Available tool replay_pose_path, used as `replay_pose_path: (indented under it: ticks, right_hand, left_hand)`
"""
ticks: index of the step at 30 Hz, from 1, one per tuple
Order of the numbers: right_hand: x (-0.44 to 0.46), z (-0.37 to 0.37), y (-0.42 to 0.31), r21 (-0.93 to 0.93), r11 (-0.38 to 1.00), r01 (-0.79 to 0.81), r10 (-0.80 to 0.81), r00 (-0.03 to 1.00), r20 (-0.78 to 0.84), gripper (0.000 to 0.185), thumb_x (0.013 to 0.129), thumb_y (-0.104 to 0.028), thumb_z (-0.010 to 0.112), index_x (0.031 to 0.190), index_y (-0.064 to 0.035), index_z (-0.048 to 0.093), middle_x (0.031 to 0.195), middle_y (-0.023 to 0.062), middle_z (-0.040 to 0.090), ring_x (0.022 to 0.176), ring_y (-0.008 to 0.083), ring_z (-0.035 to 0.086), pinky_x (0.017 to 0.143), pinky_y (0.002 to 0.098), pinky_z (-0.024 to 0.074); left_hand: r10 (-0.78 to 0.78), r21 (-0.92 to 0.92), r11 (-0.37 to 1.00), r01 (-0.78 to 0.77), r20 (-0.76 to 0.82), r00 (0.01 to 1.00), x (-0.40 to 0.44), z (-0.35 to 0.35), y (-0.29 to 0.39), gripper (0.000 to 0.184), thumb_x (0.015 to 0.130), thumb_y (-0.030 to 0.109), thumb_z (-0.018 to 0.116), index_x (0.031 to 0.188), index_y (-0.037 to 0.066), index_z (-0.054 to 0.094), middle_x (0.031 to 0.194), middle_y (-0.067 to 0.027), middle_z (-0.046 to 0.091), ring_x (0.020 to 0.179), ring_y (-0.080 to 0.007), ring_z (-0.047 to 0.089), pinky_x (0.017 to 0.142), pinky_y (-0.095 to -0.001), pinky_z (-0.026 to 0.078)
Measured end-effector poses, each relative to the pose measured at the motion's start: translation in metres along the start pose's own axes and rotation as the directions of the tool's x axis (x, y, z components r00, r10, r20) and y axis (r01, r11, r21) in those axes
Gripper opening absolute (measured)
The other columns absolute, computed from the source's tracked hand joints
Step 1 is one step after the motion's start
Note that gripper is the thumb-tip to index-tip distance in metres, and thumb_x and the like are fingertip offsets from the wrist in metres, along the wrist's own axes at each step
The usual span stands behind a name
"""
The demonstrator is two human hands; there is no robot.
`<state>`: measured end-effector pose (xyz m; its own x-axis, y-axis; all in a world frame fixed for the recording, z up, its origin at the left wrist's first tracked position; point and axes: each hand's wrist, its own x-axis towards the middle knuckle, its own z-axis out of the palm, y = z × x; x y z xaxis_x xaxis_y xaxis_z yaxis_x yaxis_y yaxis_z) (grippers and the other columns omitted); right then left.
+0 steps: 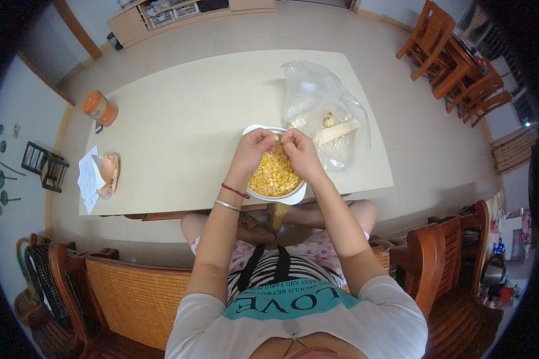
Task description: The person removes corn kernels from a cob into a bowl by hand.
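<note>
A white bowl full of yellow corn kernels stands at the near edge of the table. Over its far side, my left hand has thumb and fingers pinched together, with a small pale bit at the tips. My right hand is close beside it, fingers curled in and tips almost meeting the left ones. What the right fingers hold is too small to make out. Just beyond, to the right, a clear plastic bag lies with stripped corn cobs in it.
On the table's left side are an orange-lidded jar, papers and a wrapped package. Wooden chairs stand behind me and at the far right, by another table. A low cabinet runs along the far wall.
</note>
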<state>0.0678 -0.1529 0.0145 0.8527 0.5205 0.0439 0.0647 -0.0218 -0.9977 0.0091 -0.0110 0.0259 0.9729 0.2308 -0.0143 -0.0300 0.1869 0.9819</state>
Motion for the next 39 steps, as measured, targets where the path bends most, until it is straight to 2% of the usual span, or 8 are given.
replay_pose_path:
  ticks: [5,8,10,14,18,24,30,39]
  right_hand:
    - [-0.006,-0.002,-0.005,0.074,0.997,0.023,-0.017,0.996,-0.088,0.004,0.082,-0.003,0.049,0.085,-0.0027,0.052,0.072,0.0004,0.052,0.065,0.0087,0.050,0.058,0.0248,0.0422]
    - [-0.006,-0.034,0.005,-0.147,0.941,0.304,-0.335,0.898,-0.287,0.003,0.081,-0.002,0.050,0.083,-0.0026,0.052,0.071,0.0000,0.052,0.063,0.0098,0.051,0.057,0.0263,0.0436]
    - [-0.009,-0.060,-0.025,-0.118,0.959,0.256,-0.282,0.863,-0.419,0.004,0.079,-0.001,0.052,0.083,-0.0020,0.052,0.069,0.0027,0.053,0.063,0.0117,0.052,0.058,0.0275,0.0448]
    - [0.014,-0.123,-0.019,-0.698,0.716,-0.022,-0.343,0.860,-0.379,0.007,0.079,-0.004,0.053,0.083,-0.0004,0.056,0.076,0.0149,0.059,0.068,0.0270,0.060,0.065,0.0356,0.0476]
    - [0.021,-0.145,-0.002,-0.921,0.385,-0.048,-0.309,0.934,-0.178,0.008,0.082,-0.008,0.055,0.082,-0.0019,0.060,0.083,0.0163,0.062,0.074,0.0316,0.061,0.066,0.0383,0.0480]
    - [0.021,-0.143,0.007,-0.960,0.209,-0.187,-0.205,0.951,-0.230,0.020,0.085,-0.022,0.055,0.087,-0.0043,0.064,0.088,0.0158,0.064,0.084,0.0339,0.061,0.073,0.0428,0.0483]
    - [0.017,-0.140,0.002,-0.937,0.272,-0.222,-0.109,0.960,-0.259,0.020,0.085,-0.021,0.052,0.086,-0.0036,0.062,0.089,0.0188,0.063,0.084,0.0349,0.062,0.073,0.0452,0.0485]
    - [0.000,-0.123,-0.014,-0.909,0.407,-0.096,-0.286,0.931,-0.226,0.013,0.082,-0.014,0.056,0.086,-0.0030,0.061,0.088,0.0173,0.063,0.079,0.0348,0.062,0.070,0.0433,0.0484]
  left_hand:
    - [-0.005,-0.024,1.000,0.004,-0.046,0.999,0.002,0.002,0.001,0.006,0.087,0.006,0.059,0.088,0.000,0.060,0.075,-0.0023,0.060,0.069,-0.0087,0.056,0.066,-0.0221,0.046]
    - [0.048,0.086,0.995,-0.041,-0.080,0.996,0.000,0.007,0.006,0.006,0.085,0.004,0.059,0.089,-0.001,0.060,0.076,-0.0026,0.061,0.069,-0.0088,0.056,0.067,-0.0220,0.047]
    - [0.091,0.143,0.987,-0.075,-0.108,0.990,-0.002,0.007,0.009,0.007,0.085,0.003,0.059,0.090,-0.001,0.060,0.077,-0.0027,0.061,0.070,-0.0088,0.057,0.067,-0.0219,0.047]
    - [0.298,0.339,0.913,-0.227,-0.176,0.938,0.007,0.001,-0.003,0.009,0.085,0.002,0.059,0.093,-0.001,0.061,0.078,-0.0037,0.062,0.071,-0.0094,0.058,0.067,-0.0215,0.047]
    - [0.201,0.091,0.979,-0.181,-0.329,0.923,0.002,0.002,0.010,0.010,0.085,0.004,0.058,0.093,-0.001,0.062,0.079,-0.0045,0.062,0.071,-0.0103,0.058,0.067,-0.0223,0.047]
    - [0.121,-0.212,0.952,-0.220,-0.397,0.910,0.008,-0.010,0.001,0.009,0.086,0.005,0.059,0.092,-0.001,0.061,0.080,-0.0050,0.061,0.072,-0.0113,0.057,0.070,-0.0237,0.048]
    - [0.095,-0.434,0.862,-0.262,-0.369,0.924,0.009,-0.012,-0.001,0.010,0.086,0.003,0.058,0.095,-0.002,0.059,0.086,-0.0069,0.059,0.077,-0.0143,0.056,0.072,-0.0252,0.049]
    - [0.089,-0.527,0.808,-0.263,-0.332,0.939,0.008,-0.018,0.000,0.013,0.087,0.003,0.056,0.099,-0.003,0.057,0.089,-0.0090,0.059,0.081,-0.0159,0.056,0.077,-0.0277,0.049]
